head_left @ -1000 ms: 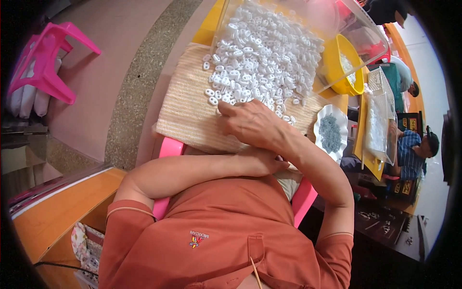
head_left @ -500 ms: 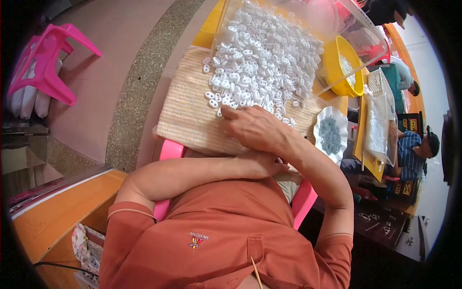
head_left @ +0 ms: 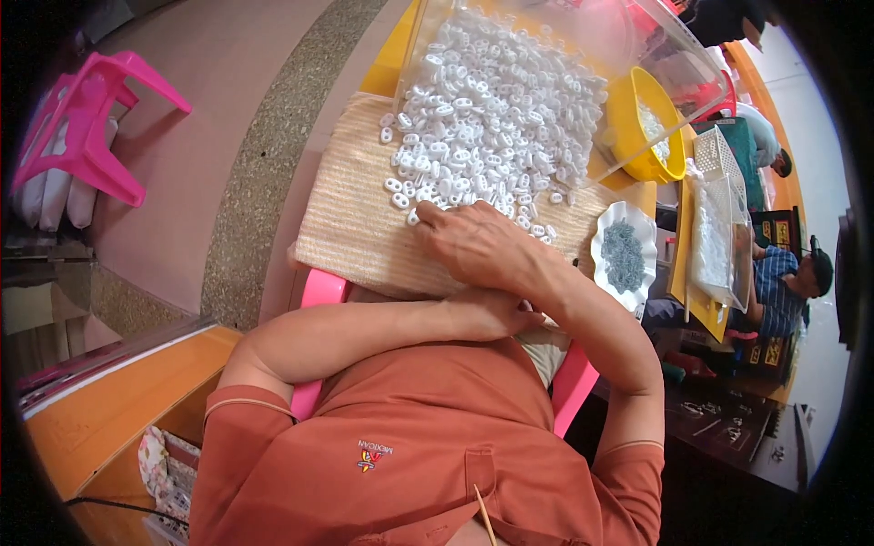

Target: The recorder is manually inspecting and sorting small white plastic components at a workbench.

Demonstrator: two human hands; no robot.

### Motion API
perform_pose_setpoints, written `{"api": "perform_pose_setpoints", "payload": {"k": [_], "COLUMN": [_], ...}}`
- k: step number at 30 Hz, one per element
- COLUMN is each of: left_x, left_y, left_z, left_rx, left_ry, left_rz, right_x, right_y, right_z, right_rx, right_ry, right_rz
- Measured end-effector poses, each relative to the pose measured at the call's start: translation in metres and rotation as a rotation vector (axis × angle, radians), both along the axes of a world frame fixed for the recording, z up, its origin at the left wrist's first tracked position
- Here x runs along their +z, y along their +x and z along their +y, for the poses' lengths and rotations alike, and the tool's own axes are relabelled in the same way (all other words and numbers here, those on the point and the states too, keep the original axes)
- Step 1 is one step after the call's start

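I saw bright, even light on the heaped white two-holed plastic pieces (head_left: pixel 501 109), soft shadow beside the pink plastic stool (head_left: pixel 102 176), straight lines bending toward the margins

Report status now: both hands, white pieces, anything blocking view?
Right hand at near edge of piled white two-hole pieces, grip unclear. Left hand partly covered by right.

This person's left forearm (head_left: pixel 364 333) crosses the belly (head_left: pixel 432 387), the left hand (head_left: pixel 492 315) partly hidden below the right wrist (head_left: pixel 523 264). The right hand (head_left: pixel 469 239) is knuckles-up, fingers bent.
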State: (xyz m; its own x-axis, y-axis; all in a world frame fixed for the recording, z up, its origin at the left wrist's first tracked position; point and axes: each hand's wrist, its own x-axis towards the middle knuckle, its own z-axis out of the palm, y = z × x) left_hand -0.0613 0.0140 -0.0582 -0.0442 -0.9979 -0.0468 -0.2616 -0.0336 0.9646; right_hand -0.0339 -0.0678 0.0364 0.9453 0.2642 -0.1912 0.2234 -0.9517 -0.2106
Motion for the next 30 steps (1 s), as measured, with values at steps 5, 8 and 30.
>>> {"api": "perform_pose_setpoints", "payload": {"k": [5, 8, 30], "left_x": [-0.019, -0.008, 0.035], "left_y": [-0.010, -0.005, 0.016], "left_z": [-0.002, -0.001, 0.001], "left_rx": [0.083, 0.066, 0.063], "left_ry": [-0.117, -0.122, -0.154], "left_rz": [0.012, 0.053, 0.173], "right_x": [0.007, 0.007, 0.004], "right_y": [0.000, 0.000, -0.054], "right_z": [0.001, 0.004, -0.054], "right_rx": [-0.006, -0.072, -0.664], "right_ry": [-0.015, 0.007, 0.498], "right_rz": [0.050, 0.088, -0.325]}}
